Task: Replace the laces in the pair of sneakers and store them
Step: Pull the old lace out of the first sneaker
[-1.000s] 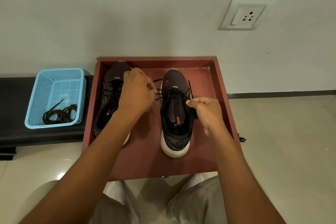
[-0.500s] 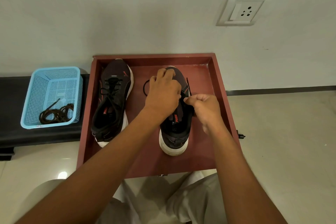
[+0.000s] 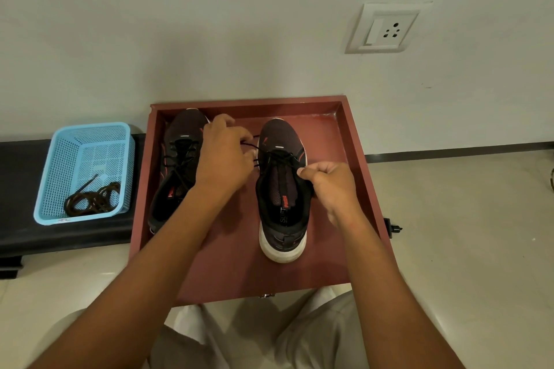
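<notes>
While both hands pinch, left hand [image 3: 223, 156] seemingly on black lace [image 3: 253, 147], right hand [image 3: 331, 186] on right sneaker's [image 3: 283, 189] collar

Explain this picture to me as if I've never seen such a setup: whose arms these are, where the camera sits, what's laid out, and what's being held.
No machine here: a person wears a camera on the head, looking down at their own two arms.

In front lies a reddish wooden tray with two dark sneakers. The left sneaker looks already laced. The right sneaker is being laced.

The left hand pinches a black lace beside the shoe's toe end. The right hand has its grip closed at the shoe's right edge, apparently on the lace's other end, though that end is hidden.

To the left, a blue basket on a dark bench holds a bundle of dark laces. A wall socket is above.
</notes>
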A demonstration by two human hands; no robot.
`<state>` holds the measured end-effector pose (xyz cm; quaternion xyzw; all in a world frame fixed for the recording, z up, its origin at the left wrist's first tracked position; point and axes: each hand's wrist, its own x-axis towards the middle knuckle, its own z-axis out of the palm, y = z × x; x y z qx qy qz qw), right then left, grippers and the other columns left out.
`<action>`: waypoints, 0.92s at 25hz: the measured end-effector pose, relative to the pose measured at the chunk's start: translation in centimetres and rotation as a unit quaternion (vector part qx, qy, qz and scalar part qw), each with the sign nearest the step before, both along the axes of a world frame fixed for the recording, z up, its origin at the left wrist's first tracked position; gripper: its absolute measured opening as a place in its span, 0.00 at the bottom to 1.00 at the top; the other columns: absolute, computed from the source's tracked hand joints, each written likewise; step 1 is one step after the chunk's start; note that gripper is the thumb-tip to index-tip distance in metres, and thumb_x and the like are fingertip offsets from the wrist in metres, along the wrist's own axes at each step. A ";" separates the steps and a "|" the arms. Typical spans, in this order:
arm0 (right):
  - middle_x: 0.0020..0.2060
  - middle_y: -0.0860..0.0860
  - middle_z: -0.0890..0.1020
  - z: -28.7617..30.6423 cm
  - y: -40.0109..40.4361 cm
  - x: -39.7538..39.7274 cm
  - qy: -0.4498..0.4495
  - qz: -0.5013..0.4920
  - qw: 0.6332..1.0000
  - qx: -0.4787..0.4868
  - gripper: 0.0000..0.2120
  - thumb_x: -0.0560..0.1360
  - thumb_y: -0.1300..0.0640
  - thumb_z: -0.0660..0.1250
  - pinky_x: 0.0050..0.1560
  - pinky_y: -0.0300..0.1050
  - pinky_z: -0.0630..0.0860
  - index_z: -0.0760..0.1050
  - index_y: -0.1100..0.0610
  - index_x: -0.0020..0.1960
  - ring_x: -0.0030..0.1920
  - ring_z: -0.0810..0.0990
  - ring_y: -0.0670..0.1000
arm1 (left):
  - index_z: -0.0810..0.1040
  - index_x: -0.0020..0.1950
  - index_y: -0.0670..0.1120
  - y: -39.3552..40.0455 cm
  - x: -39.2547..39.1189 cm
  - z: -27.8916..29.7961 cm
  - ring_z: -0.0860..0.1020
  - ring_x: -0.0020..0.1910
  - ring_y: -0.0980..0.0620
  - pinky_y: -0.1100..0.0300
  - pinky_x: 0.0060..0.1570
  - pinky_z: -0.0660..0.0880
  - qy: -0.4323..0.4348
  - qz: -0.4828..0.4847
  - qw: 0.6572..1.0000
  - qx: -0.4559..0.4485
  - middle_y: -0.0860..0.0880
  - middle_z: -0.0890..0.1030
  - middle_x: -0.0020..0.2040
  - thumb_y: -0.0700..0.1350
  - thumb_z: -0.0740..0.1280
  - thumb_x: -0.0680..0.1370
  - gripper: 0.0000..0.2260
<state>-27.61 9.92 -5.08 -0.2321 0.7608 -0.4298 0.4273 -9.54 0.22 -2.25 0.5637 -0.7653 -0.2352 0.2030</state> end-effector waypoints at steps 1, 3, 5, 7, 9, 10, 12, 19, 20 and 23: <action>0.37 0.52 0.87 0.0 0.0 0.0 0.003 0.002 1.000 0.001 0.03 0.73 0.59 0.76 0.44 0.46 0.81 0.86 0.56 0.40 0.39 0.85 0.51 | 0.84 0.55 0.47 0.5 -0.6 0.3 0.68 0.69 0.42 0.50 0.69 0.68 0.002 -0.025 1.000 -0.012 0.44 0.71 0.69 0.43 0.76 0.73 0.11; 0.37 0.52 0.87 0.1 0.0 -0.1 0.004 0.008 1.000 -0.004 0.04 0.73 0.59 0.76 0.44 0.47 0.82 0.86 0.56 0.40 0.41 0.86 0.52 | 0.84 0.56 0.49 1.8 -2.4 0.9 0.65 0.72 0.43 0.48 0.69 0.67 -0.033 -0.099 0.994 -0.039 0.45 0.68 0.73 0.46 0.77 0.72 0.13; 0.38 0.52 0.88 0.0 0.1 -0.1 -0.003 0.013 1.000 -0.008 0.04 0.74 0.60 0.76 0.47 0.50 0.84 0.86 0.57 0.40 0.43 0.87 0.54 | 0.85 0.55 0.50 2.6 -4.1 0.8 0.61 0.76 0.43 0.45 0.70 0.65 -0.099 -0.149 0.983 -0.031 0.46 0.65 0.77 0.47 0.76 0.73 0.10; 0.38 0.53 0.88 0.0 0.1 -0.2 -0.007 0.016 1.000 -0.010 0.04 0.73 0.60 0.76 0.50 0.53 0.85 0.86 0.57 0.40 0.44 0.87 0.55 | 0.86 0.52 0.50 2.7 -4.9 0.3 0.59 0.77 0.43 0.45 0.69 0.65 -0.139 -0.152 0.978 -0.025 0.46 0.64 0.77 0.46 0.74 0.75 0.07; 0.38 0.53 0.87 0.0 0.1 -0.2 -0.005 0.018 1.000 -0.010 0.04 0.73 0.60 0.76 0.50 0.55 0.84 0.86 0.57 0.40 0.44 0.87 0.57 | 0.86 0.48 0.49 2.5 -5.1 -0.1 0.60 0.76 0.43 0.45 0.67 0.66 -0.138 -0.156 0.977 -0.033 0.46 0.67 0.76 0.44 0.72 0.76 0.04; 0.38 0.54 0.87 0.0 0.0 -0.2 -0.001 0.018 1.000 -0.008 0.04 0.73 0.60 0.76 0.49 0.55 0.83 0.86 0.57 0.40 0.44 0.87 0.57 | 0.86 0.47 0.48 2.5 -5.0 -0.2 0.62 0.75 0.43 0.46 0.66 0.67 -0.129 -0.157 0.979 -0.035 0.46 0.68 0.75 0.43 0.72 0.76 0.04; 0.37 0.54 0.87 0.0 0.0 -0.2 0.005 0.016 1.000 -0.004 0.04 0.73 0.59 0.76 0.48 0.54 0.83 0.86 0.57 0.39 0.42 0.87 0.56 | 0.87 0.46 0.47 2.1 -4.4 0.1 0.64 0.74 0.43 0.45 0.66 0.68 -0.104 -0.143 0.984 -0.034 0.46 0.70 0.73 0.42 0.72 0.75 0.03; 0.37 0.52 0.87 0.4 0.1 0.0 -0.006 0.008 1.000 0.003 0.04 0.73 0.60 0.76 0.50 0.51 0.84 0.86 0.58 0.40 0.41 0.86 0.53 | 0.85 0.42 0.45 -1.5 1.0 2.2 0.68 0.70 0.42 0.47 0.65 0.71 -0.043 0.015 0.998 -0.034 0.44 0.73 0.68 0.39 0.73 0.75 0.03; 0.37 0.52 0.87 0.5 0.1 0.0 -0.006 0.008 1.000 0.003 0.04 0.74 0.60 0.76 0.50 0.51 0.83 0.86 0.58 0.40 0.41 0.86 0.52 | 0.85 0.43 0.44 -1.9 1.8 2.3 0.69 0.68 0.41 0.47 0.63 0.72 -0.043 0.035 0.998 -0.041 0.43 0.74 0.66 0.39 0.72 0.76 0.03; 0.37 0.52 0.87 0.8 0.2 0.2 -0.003 0.010 1.000 0.006 0.04 0.74 0.60 0.76 0.51 0.53 0.84 0.86 0.58 0.40 0.41 0.86 0.52 | 0.83 0.42 0.42 -2.9 2.8 2.2 0.74 0.61 0.42 0.50 0.56 0.75 -0.041 0.059 0.996 -0.051 0.42 0.75 0.59 0.37 0.70 0.75 0.04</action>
